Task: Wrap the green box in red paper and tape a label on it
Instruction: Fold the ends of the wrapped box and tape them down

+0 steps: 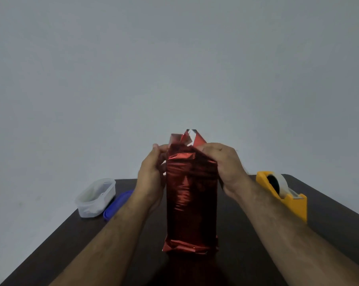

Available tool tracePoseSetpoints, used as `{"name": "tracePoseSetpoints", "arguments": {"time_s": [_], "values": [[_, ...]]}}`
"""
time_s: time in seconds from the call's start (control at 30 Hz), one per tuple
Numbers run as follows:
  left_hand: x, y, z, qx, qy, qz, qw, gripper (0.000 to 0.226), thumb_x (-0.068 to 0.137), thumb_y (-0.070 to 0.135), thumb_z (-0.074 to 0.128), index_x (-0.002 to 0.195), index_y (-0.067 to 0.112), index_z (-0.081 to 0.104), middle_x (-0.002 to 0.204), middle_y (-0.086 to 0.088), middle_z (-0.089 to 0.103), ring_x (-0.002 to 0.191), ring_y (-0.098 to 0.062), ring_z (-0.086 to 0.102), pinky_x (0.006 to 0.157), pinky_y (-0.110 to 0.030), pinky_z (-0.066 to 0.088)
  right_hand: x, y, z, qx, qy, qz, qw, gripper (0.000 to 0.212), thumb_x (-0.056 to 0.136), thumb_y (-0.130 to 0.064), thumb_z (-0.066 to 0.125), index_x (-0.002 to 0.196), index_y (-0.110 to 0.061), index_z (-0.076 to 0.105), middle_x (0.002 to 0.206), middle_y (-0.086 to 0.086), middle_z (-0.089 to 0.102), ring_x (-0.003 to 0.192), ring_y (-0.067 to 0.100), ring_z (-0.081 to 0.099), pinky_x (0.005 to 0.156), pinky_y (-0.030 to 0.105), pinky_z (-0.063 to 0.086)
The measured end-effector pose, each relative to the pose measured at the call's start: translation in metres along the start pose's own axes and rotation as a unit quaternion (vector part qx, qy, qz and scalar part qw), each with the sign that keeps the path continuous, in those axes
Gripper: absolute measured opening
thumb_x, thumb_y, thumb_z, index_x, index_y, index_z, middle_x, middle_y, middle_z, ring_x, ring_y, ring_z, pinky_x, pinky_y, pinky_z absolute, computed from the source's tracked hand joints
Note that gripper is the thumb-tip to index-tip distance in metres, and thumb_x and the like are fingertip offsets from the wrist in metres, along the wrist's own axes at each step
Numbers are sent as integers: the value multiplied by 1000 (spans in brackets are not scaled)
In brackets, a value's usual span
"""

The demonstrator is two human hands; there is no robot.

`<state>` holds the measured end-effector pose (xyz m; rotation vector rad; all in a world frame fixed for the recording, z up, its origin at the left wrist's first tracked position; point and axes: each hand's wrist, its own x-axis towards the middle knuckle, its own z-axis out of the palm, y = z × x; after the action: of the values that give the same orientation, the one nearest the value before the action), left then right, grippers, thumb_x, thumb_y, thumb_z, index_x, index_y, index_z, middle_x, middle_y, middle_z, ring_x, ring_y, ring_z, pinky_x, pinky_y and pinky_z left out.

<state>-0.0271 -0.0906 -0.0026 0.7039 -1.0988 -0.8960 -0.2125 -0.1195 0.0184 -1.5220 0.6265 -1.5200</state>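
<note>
- Both hands work at the far, upper end of the tall box wrapped in shiny red foil paper [192, 195]: the left hand [151, 174] has its fingers curled against the left top edge of the wrap, and the right hand [224, 164] pinches the paper at the top right corner.
- Standing on end on the dark brown table [329, 219], the box has its long axis upright and sits between the two forearms, about equally near each hand.
- Loose paper flaps [188, 138] stick up just above the fingers, their silvery underside showing; folding them down looks like the step in hand.
- Crinkled red foil covers the sides, the bottom end is already folded, and no green shows.
- At the right stands a yellow tape dispenser with a clear roll [281, 193], nearer the right hand; at the left are a clear plastic tub [95, 198] and a blue lid [117, 204].
- No label is visible.
</note>
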Motion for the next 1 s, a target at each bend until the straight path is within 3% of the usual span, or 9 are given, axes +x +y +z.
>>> {"name": "tracePoseSetpoints", "arguments": {"time_s": [0.07, 0.13, 0.23, 0.37, 0.57, 0.7, 0.8, 0.9, 1.0], "values": [[1, 1, -2, -5, -7, 3, 1000, 51, 104, 55, 50, 120, 13, 75, 131, -26, 68, 126, -50, 61, 99, -60, 47, -1, 6, -1, 7, -27, -37, 999, 11, 92, -9, 74, 100, -6, 81, 102, 16, 78, 93, 23, 73, 84, 34, 57], [-1, 5, -3, 17, -36, 29, 999, 47, 97, 41, 64, 124, 3, 71, 130, -33, 65, 124, -56, 60, 101, -61, 47, -2, 7, -1, 22, -37, -67, 997, 22, 84, -14, 82, 106, -12, 80, 111, 14, 78, 104, 25, 74, 86, 33, 59], [-7, 11, -8, 59, -80, 32, 995, 43, 92, 30, 69, 124, 1, 72, 126, -35, 66, 109, -42, 67, 97, -51, 48, 0, 7, -5, -29, -37, -98, 994, 40, 73, -30, 90, 110, -20, 79, 126, 6, 72, 118, 27, 69, 94, 39, 59], [-11, 19, -12, 80, -107, 25, 991, 36, 88, 20, 70, 120, 6, 77, 119, -22, 76, 107, -30, 73, 93, -39, 56, -4, 8, -11, -40, -77, -77, 993, 33, 79, -30, 83, 109, -18, 83, 124, 6, 69, 119, 23, 67, 95, 32, 56], [-13, 23, -11, 81, -100, 30, 991, 46, 95, 40, 64, 133, 15, 72, 130, -11, 74, 127, -32, 66, 113, -55, 47, -10, 2, -15, -23, -108, -21, 994, 37, 82, -29, 77, 116, -14, 81, 128, 1, 72, 122, 18, 67, 102, 33, 56], [-19, 22, -3, 104, -83, 99, 986, 45, 95, 38, 68, 130, 11, 70, 124, -9, 77, 117, -29, 73, 100, -42, 57, -9, 1, -14, -33, -57, -54, 996, 39, 81, -29, 88, 118, -18, 79, 127, 1, 74, 121, 25, 68, 99, 41, 59], [-24, 20, 3, 107, -49, 147, 982, 51, 85, 49, 77, 119, 12, 72, 120, -8, 76, 108, -25, 75, 87, -37, 61, -7, 0, -15, -86, 36, -120, 988, 25, 76, -29, 92, 99, -22, 84, 120, -6, 73, 119, 15, 66, 89, 30, 60], [-24, 15, 4, 159, -1, 213, 964, 52, 82, 66, 76, 108, 22, 76, 121, -4, 67, 112, -28, 71, 90, -53, 60, -3, 1, -17, -82, 35, -108, 990, 5, 85, -14, 86, 85, -18, 85, 110, -2, 78, 112, 17, 71, 86, 34, 57], [-21, 10, 3, 162, 21, 230, 959, 68, 91, 78, 55, 112, 17, 77, 120, -3, 70, 116, -26, 68, 100, -56, 54, -2, 3, -15, -80, 16, -86, 993, 14, 89, -10, 77, 83, -18, 86, 104, 1, 81, 107, 19, 74, 91, 37, 56]]}}
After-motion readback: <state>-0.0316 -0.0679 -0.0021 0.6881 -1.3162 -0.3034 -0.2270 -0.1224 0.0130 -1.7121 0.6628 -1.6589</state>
